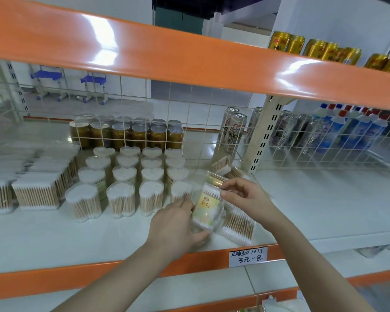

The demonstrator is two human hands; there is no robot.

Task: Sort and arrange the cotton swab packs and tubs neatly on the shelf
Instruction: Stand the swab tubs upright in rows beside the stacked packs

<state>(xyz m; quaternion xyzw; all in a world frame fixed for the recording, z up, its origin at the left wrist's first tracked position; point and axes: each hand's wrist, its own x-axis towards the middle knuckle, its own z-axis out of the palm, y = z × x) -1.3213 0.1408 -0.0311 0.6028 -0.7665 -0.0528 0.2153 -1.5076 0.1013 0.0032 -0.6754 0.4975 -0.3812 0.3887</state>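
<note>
Both hands work on one labelled tub [206, 207] of cotton swabs near the front edge of the shelf [324, 210], just right of the standing block of tubs [131, 179]. The left hand [176, 226] cups the tub's lower end, fingers curled round it from below and the side, while the right hand [243, 197] pinches its upper end between thumb and fingertips. So each grip is clamped on the same tub, probably to steady it while turning it upright (it lies tilted, label toward the camera).

The block stands in tidy rows running from the front edge to the wire grid at the back, so the next free place is probably at its right side. Flat packs [35, 192] are stacked toward the left end of the shelf, kept apart by kind. A loose pack [239, 224] lies under the held tub, and more loose packs [225, 167] sit behind it near the upright post, seemingly still unsorted.
</note>
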